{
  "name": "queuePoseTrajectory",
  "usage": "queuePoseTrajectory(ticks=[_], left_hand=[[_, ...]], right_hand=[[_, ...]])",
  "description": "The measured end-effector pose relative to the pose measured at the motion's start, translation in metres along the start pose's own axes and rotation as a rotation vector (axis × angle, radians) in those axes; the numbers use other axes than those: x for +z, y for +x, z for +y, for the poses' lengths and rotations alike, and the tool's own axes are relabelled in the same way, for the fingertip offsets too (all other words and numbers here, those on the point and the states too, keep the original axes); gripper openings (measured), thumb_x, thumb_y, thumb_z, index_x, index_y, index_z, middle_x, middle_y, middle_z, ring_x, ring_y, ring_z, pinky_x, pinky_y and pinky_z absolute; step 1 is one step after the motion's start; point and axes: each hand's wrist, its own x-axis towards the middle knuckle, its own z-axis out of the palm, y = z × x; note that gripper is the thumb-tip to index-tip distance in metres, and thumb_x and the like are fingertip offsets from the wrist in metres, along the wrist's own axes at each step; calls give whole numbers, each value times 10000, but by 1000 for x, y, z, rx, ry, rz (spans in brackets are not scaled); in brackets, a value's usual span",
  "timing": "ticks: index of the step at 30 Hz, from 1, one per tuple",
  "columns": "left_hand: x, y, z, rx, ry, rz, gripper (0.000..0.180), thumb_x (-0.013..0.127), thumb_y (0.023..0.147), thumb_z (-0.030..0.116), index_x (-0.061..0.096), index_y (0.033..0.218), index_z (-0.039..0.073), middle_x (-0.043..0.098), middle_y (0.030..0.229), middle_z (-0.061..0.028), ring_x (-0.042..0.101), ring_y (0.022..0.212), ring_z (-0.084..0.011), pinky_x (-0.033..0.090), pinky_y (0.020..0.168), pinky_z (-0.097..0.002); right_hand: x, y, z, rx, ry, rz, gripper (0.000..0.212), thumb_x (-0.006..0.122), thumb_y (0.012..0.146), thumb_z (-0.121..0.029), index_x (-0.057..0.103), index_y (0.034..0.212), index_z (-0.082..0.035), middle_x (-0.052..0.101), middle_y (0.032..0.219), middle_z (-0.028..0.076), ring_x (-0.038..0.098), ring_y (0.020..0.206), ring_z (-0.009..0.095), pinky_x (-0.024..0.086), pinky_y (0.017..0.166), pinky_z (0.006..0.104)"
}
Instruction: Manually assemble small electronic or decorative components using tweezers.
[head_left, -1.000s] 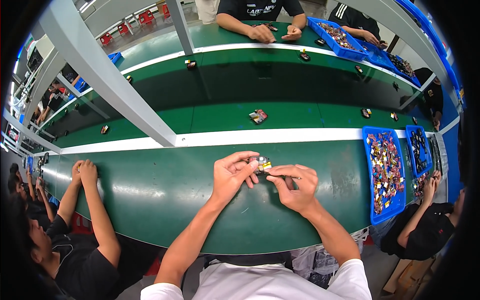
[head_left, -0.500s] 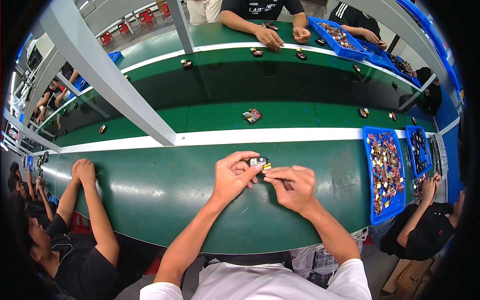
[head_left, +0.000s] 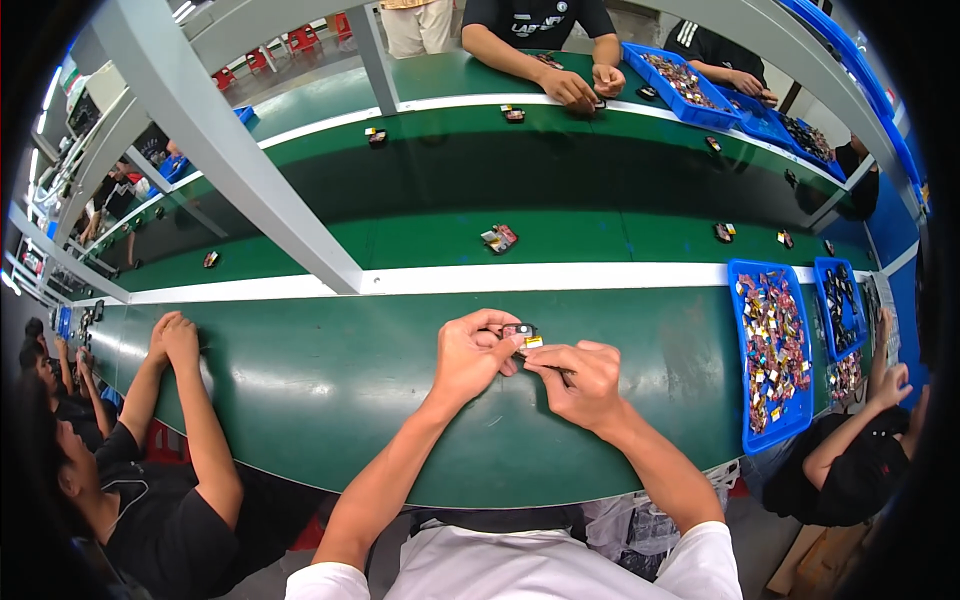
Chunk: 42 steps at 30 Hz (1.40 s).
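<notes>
Over the near green worktop, my left hand (head_left: 472,352) is closed around a small black-cased electronic device (head_left: 519,330) with a yellow-and-white tab at its lower right corner. My right hand (head_left: 583,378) is closed just right of the device. Between its thumb and fingers is a thin dark stick-like tool (head_left: 570,377), mostly hidden. The fingertips meet the device's edge near the tab; whether the tool itself touches it cannot be seen.
Blue trays of small red, yellow and silver parts (head_left: 735,350) and black casings (head_left: 817,290) stand at right. A conveyor (head_left: 430,235) carries similar devices beyond a white rail (head_left: 560,278). A grey post (head_left: 230,150) slants across the left. Co-workers sit on both sides and opposite.
Both hands stay on the device, with only slight shifts of the fingers. The view has shifted a little. Opposite, a co-worker's hand has reached a device at the belt's far edge.
</notes>
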Motion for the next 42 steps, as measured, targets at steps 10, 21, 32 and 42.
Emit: queuePoseTrajectory(ticks=[10,21,32,42], left_hand=[[1,17,14,-67,66,39,178,698,850,-74,661,1022,-103,705,802,-128,666,551,-143,550,492,-256],[-105,147,36,46,412,498,242,703,927,97,660,1072,-92,707,819,-113,706,629,-174,581,573,-283],[32,-91,163,865,-169,-671,203,681,848,15,689,1013,-105,669,917,-239,668,598,-200,500,495,-249],[55,-148,164,694,-674,-882,110,724,905,27,807,976,45,665,1063,-236,528,600,-113,401,495,-210]], right_hand=[[-1,8,5,41,29,107,128,797,755,16,724,823,-64,749,766,22,545,441,118,353,438,263],[-2,7,24,261,60,339,107,810,794,-21,761,888,-43,396,498,-18,315,424,69,276,430,252],[-6,19,17,170,5,300,133,820,770,-61,741,876,-70,647,623,45,406,386,131,353,425,288],[-7,10,20,190,21,251,146,813,762,-21,755,895,-39,624,616,21,363,398,88,290,422,267]])
